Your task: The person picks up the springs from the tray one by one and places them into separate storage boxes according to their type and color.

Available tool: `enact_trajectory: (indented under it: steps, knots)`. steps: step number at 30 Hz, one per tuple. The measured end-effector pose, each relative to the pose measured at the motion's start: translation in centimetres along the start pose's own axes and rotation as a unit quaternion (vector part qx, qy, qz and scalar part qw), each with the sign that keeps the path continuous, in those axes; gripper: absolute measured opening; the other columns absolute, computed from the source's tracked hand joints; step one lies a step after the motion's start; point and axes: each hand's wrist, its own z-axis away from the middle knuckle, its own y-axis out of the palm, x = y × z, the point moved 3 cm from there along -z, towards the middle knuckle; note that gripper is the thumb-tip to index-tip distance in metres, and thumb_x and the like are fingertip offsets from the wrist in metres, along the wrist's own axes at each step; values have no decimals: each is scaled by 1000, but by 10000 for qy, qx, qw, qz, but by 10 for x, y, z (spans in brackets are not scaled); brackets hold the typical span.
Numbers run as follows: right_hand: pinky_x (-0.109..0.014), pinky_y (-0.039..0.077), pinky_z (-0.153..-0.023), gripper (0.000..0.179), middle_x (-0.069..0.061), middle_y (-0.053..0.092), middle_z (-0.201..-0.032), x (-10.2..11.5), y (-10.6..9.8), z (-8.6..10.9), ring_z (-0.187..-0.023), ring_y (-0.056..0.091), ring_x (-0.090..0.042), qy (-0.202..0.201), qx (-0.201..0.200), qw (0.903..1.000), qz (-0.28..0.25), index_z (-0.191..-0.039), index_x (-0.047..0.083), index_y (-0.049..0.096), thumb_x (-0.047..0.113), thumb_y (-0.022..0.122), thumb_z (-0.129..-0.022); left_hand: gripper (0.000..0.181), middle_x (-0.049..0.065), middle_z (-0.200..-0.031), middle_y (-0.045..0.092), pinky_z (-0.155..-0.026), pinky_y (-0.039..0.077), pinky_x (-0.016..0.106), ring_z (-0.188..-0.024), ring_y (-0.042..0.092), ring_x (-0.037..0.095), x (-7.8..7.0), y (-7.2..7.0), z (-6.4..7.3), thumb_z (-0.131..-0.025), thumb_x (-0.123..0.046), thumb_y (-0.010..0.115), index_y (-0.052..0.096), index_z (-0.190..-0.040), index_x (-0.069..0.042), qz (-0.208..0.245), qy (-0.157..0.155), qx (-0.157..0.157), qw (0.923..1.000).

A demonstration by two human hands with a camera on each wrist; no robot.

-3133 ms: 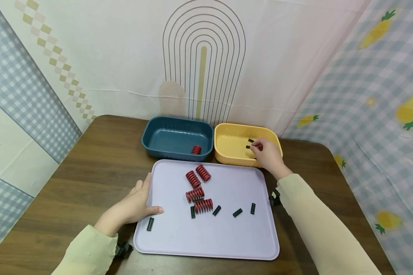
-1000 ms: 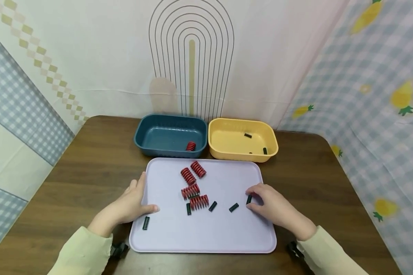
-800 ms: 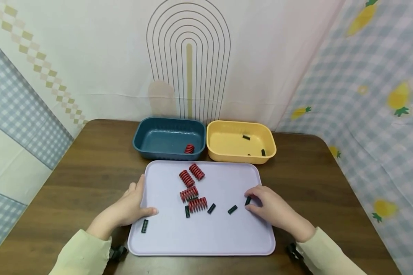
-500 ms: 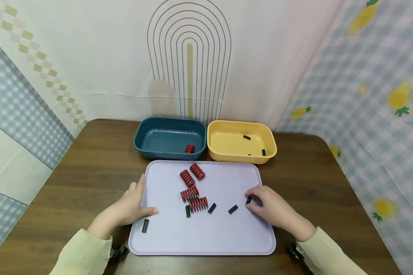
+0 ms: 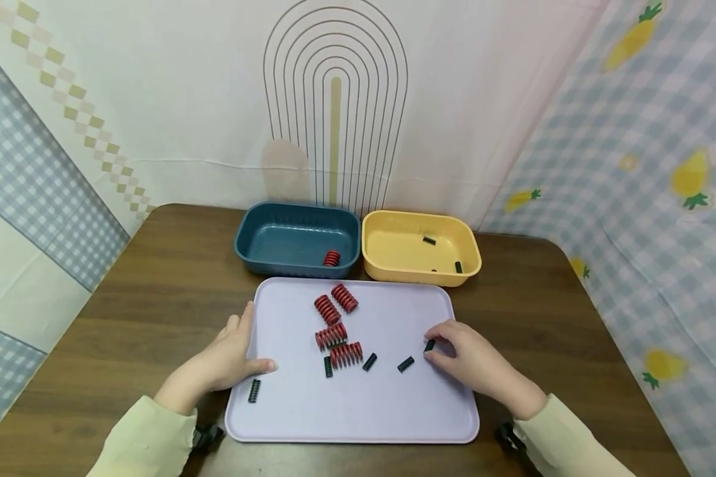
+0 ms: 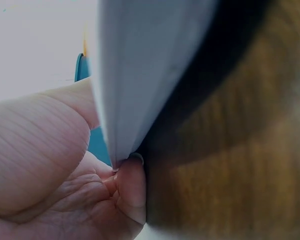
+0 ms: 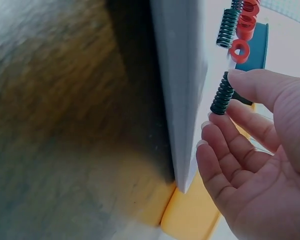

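Note:
In the head view, a lilac tray (image 5: 358, 411) lies on the table. My left hand (image 5: 223, 354) holds its left edge, thumb over the rim; in the left wrist view the fingers meet the tray's side (image 6: 132, 75). Over the tray's right side, my right hand (image 5: 471, 354) pinches a small dark green spring (image 7: 222, 95) between thumb and fingers. Left of that hand, another green spring (image 5: 406, 364) lies loose. Several thick red springs (image 5: 346, 355) cluster mid-tray with more green ones around them. A further green spring (image 5: 254, 391) lies near the left thumb.
Behind the tray stand a dark blue bin (image 5: 292, 268) with a red spring (image 5: 331, 258) and a yellow bin (image 5: 417, 273) holding a few green springs (image 5: 429, 240). A patterned cloth (image 5: 215, 99) hangs behind the wooden table (image 5: 155, 285).
My right hand has come from the yellow bin, where it held a green spring, down to another green spring on the tray's right. That earlier spring is out of the hand. The left hand stays put.

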Motion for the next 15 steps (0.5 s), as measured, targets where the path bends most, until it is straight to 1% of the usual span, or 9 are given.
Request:
enact_trajectory:
  steps: [4,11,15]
  knots:
    - [-37,48,-82,20,7,62,-99,3,-2,-1,-92,57,-13,-31,-128,9999,-73,-103,15,69,22,76,-85,122,34,-130,33,-96,38,55,-113,45,40,-1,-1,0,-76,-50,78,0,-150,10,-15,15,-53,10000]
    - [-36,48,-82,20,8,61,-99,6,0,-1,-93,56,-11,80,-21,9999,-128,-103,17,69,24,76,-86,119,34,-131,34,-98,38,54,-116,45,41,3,3,0,-78,-46,79,3,-150,10,20,86,-197,9998]
    - [-36,48,-81,21,9,61,-99,8,0,-1,-93,57,-11,73,-86,9998,-143,-103,17,69,24,76,-85,118,34,-131,34,-98,37,54,-116,44,41,6,5,-1,-78,-45,79,3,-150,10,39,130,-288,9995]
